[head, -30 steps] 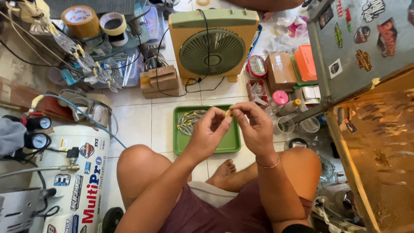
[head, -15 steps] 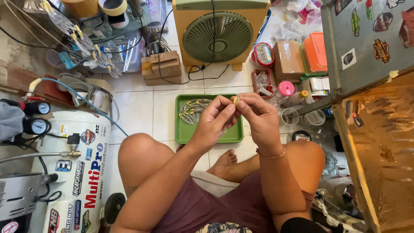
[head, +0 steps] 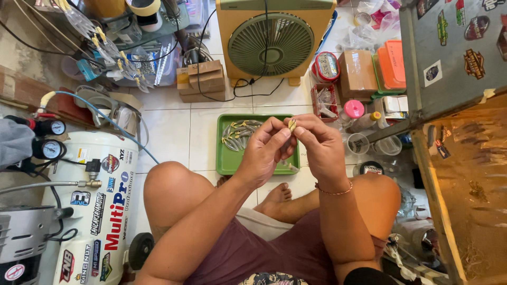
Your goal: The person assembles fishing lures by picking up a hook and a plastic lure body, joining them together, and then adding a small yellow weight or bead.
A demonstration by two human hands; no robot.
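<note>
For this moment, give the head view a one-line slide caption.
Seated person's left hand and right hand pinch a small yellowish piece above a green tray.

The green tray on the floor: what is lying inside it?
The green tray holds a pile of small silvery fish-shaped pieces at its left; both hands cover its right part.

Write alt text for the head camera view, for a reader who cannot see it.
A seated person's left hand and right hand pinch a small yellowish piece together above a green tray of small silvery lures on a tiled floor. A box fan stands behind; a white air compressor sits at left.
</note>
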